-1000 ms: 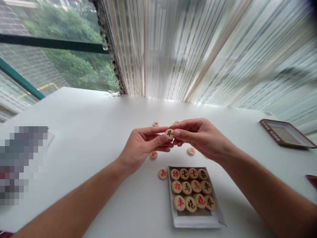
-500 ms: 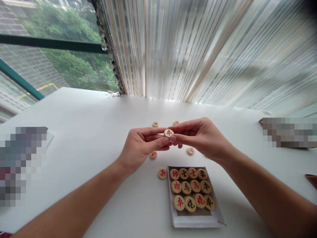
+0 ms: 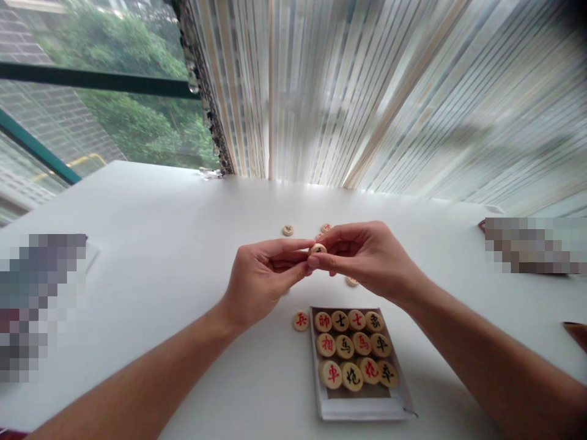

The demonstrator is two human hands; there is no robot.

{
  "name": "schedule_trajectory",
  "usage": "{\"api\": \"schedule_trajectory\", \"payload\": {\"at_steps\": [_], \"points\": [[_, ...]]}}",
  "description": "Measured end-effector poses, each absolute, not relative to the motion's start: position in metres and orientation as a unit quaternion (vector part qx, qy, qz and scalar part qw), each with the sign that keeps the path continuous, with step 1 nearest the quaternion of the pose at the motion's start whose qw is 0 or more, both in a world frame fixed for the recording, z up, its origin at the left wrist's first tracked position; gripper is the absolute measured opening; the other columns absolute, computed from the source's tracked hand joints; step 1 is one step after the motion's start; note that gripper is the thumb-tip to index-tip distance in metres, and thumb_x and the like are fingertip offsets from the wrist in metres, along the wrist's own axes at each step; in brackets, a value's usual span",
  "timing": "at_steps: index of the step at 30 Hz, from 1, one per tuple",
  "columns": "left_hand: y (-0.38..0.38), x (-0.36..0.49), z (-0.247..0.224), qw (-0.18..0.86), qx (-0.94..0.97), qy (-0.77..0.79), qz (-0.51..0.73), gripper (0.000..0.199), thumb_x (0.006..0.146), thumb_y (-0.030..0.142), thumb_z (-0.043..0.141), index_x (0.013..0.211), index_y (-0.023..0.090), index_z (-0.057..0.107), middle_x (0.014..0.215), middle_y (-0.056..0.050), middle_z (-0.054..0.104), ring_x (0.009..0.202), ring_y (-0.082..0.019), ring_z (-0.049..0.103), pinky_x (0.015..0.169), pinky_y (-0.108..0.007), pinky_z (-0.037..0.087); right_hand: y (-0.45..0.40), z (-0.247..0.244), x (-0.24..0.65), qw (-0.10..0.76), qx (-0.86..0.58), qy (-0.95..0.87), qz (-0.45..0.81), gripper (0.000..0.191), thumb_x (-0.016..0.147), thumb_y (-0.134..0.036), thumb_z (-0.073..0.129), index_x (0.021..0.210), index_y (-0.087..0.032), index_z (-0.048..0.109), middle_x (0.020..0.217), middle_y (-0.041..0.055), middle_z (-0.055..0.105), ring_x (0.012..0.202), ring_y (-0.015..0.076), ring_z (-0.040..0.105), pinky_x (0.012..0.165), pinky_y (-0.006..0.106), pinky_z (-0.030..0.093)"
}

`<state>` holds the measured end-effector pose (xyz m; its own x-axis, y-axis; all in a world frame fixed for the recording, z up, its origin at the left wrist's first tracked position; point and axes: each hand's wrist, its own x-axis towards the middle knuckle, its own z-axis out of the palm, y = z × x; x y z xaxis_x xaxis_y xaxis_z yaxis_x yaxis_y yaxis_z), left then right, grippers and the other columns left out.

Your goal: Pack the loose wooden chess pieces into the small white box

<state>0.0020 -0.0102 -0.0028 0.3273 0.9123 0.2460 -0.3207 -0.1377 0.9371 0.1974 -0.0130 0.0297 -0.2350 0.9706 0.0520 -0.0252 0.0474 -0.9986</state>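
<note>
Above the table, my left hand [image 3: 261, 278] and my right hand [image 3: 373, 253] meet with their fingertips pinching one round wooden Chinese chess piece [image 3: 317, 249]. Black marking shows on its top; my right thumb covers its lower part. Below my right hand lies an open shallow box [image 3: 355, 410] with rows of pieces, some lettered red and others black. One red-lettered chess piece [image 3: 301, 321] lies just left of the box. Another piece [image 3: 351, 282] is partly hidden under my right hand, and one more is nearly covered by my left.
On the white table [image 3: 160, 232], a black-lettered piece [image 3: 287, 230] and a red-lettered piece [image 3: 326, 228] lie beyond my hands. Blurred-out objects stand at the left and right. A striped curtain [image 3: 312, 91] hangs at the table's far edge, beside a window.
The held chess piece has shifted slightly right and down and tilted, so its character is less visible. My left hand has lowered a little, covering most of a red-lettered piece.
</note>
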Motion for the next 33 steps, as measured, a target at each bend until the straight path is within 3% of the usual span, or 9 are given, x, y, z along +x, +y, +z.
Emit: {"api": "schedule_trajectory", "payload": {"at_steps": [10, 19, 24, 33], "points": [[-0.011, 0.002, -0.001, 0.57, 0.575, 0.277, 0.517, 0.026, 0.08, 0.013, 0.091, 0.105, 0.018, 0.087, 0.095, -0.005, 0.087, 0.088, -0.021, 0.085, 0.087, -0.027, 0.071, -0.015, 0.037, 0.196, 0.426, -0.445, -0.608, 0.5, 0.03, 0.075, -0.042, 0.097, 0.078, -0.015, 0.084, 0.061, 0.0028, 0.072, 0.054, 0.0119, 0.062, 0.049, 0.022, 0.049], [-0.01, 0.0, 0.003, 0.57, 0.565, 0.322, 0.502, 0.04, 0.074, 0.027, 0.097, 0.111, 0.016, 0.086, 0.091, -0.01, 0.087, 0.083, -0.027, 0.085, 0.077, -0.035, 0.072, -0.013, 0.035, 0.206, 0.396, -0.432, -0.59, 0.555, 0.031, 0.083, -0.045, 0.09, 0.087, -0.015, 0.088, 0.066, 0.0049, 0.074, 0.06, 0.0142, 0.063, 0.058, 0.027, 0.05], [-0.011, 0.0, 0.0, 0.568, 0.563, 0.325, 0.505, 0.041, 0.076, 0.027, 0.096, 0.113, 0.017, 0.086, 0.093, -0.01, 0.087, 0.082, -0.025, 0.084, 0.077, -0.033, 0.072, -0.012, 0.035, 0.205, 0.399, -0.428, -0.576, 0.571, 0.029, 0.074, -0.036, 0.097, 0.094, -0.016, 0.089, 0.072, 0.0056, 0.078, 0.061, 0.0129, 0.063, 0.057, 0.025, 0.05], [-0.014, 0.002, -0.002, 0.552, 0.586, 0.312, 0.505, 0.031, 0.085, 0.023, 0.089, 0.115, 0.019, 0.085, 0.1, -0.008, 0.087, 0.082, -0.022, 0.084, 0.079, -0.031, 0.073, -0.014, 0.04, 0.197, 0.406, -0.455, -0.569, 0.551, 0.035, 0.065, -0.041, 0.101, 0.077, -0.014, 0.082, 0.063, 0.0044, 0.075, 0.053, 0.0128, 0.062, 0.046, 0.023, 0.045]]}}
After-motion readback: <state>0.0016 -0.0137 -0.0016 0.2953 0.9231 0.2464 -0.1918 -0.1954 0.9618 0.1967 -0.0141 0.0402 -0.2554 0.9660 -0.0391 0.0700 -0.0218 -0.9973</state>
